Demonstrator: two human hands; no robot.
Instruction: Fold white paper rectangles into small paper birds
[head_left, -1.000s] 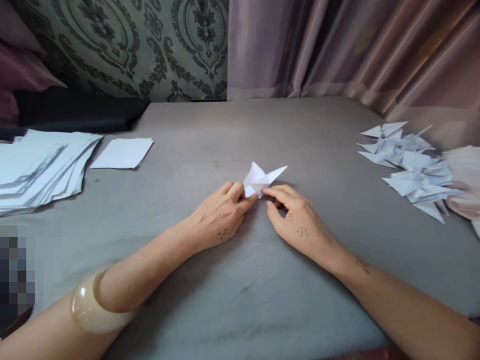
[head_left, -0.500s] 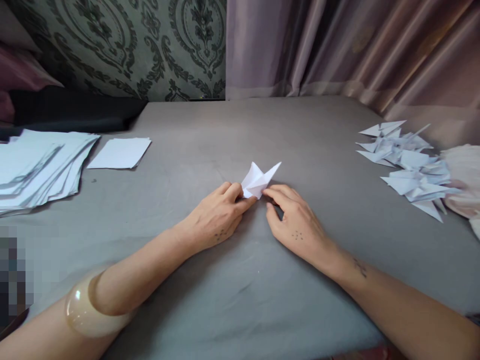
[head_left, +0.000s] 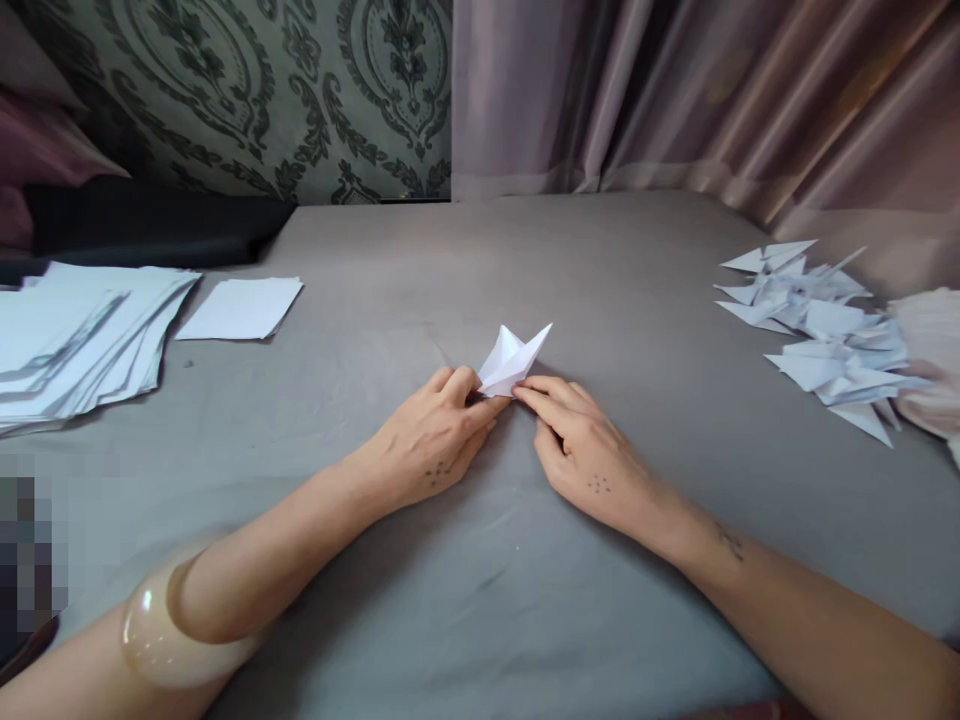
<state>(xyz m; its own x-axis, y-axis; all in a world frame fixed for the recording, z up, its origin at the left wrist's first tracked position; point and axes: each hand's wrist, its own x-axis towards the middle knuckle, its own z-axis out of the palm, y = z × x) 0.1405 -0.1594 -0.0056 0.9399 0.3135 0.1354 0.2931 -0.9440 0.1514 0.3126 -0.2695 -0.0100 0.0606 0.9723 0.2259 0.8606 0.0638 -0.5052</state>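
Observation:
A small white folded paper [head_left: 510, 362], an origami piece with two pointed flaps standing up, is held low over the grey cloth. My left hand [head_left: 435, 430] is closed, pinching its lower left edge between thumb and fingers. From the other side my right hand [head_left: 581, 440] reaches in, its fingertips on the paper's lower right corner. The index finger rests near the left thumb tip. Part of the right thumb is hidden beneath the fingers, and the underside of the fold does not show.
A grey cloth [head_left: 450, 620] covers the table. On the left lie a thick stack of white sheets [head_left: 90, 330] and a smaller stack of paper squares [head_left: 240, 308]. A pile of pointed folded paper pieces [head_left: 832, 330] lies at right, beside pale fabric [head_left: 930, 350].
The folded paper has shifted slightly left, its right flap tip too. My right fingers have straightened and moved in against its lower corner. The left hand keeps its pinch.

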